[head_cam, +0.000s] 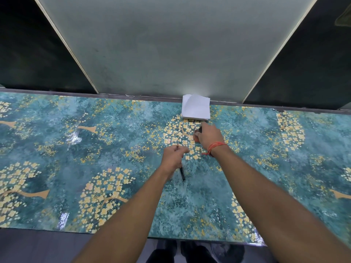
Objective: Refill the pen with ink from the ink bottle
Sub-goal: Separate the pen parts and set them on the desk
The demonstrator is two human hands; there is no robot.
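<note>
Your left hand (173,158), just below the middle of the frame, has its fingers curled round the black pen (182,172); one dark end sticks out past the wrist, over the teal flowered tabletop (76,149). Your right hand (209,137), just right of centre, wears an orange thread at the wrist and curls over the ink bottle (197,132), which is mostly hidden. A stack of white paper (196,107) lies above it at the tabletop's far edge.

Single head cam, wide-angle, looks fwd + steeply down at table (57,149), close, arms' reach.
</note>
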